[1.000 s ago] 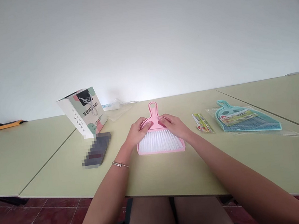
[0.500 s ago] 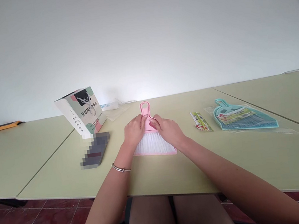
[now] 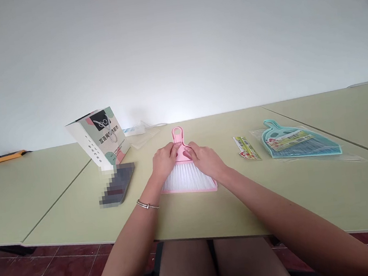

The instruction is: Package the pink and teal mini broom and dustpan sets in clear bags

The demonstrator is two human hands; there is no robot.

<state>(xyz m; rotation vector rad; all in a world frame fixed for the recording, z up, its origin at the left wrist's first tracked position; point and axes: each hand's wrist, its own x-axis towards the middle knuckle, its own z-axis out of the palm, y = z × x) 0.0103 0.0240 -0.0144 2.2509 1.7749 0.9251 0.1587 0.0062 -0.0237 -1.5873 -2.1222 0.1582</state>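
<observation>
A small pink brush and dustpan set (image 3: pixel 188 179) with white bristles lies flat on the pale green table (image 3: pixel 214 211) in front of me. My left hand (image 3: pixel 164 161) pinches the brush's pink neck from the left, fingers curled closed. From the right, my right hand (image 3: pixel 205 160) grips the same neck, thumb and fingers pressed on it. The looped handle end (image 3: pixel 177 133) points away from me and stays uncovered. A thin bracelet circles my left wrist.
A printed paper box (image 3: pixel 101 137) stands at the left with a dark flat object (image 3: pixel 118 190) before it. A label card (image 3: pixel 246 148) and a teal brush set in plastic wrap (image 3: pixel 298 144) lie at the right. Clear bags (image 3: pixel 141 132) sit behind; an orange tool (image 3: pixel 5 157) lies far left.
My hands slid from the dustpan's shoulders inward onto the brush's neck, and the pink set shifted slightly left. Over the last half second little has moved.
</observation>
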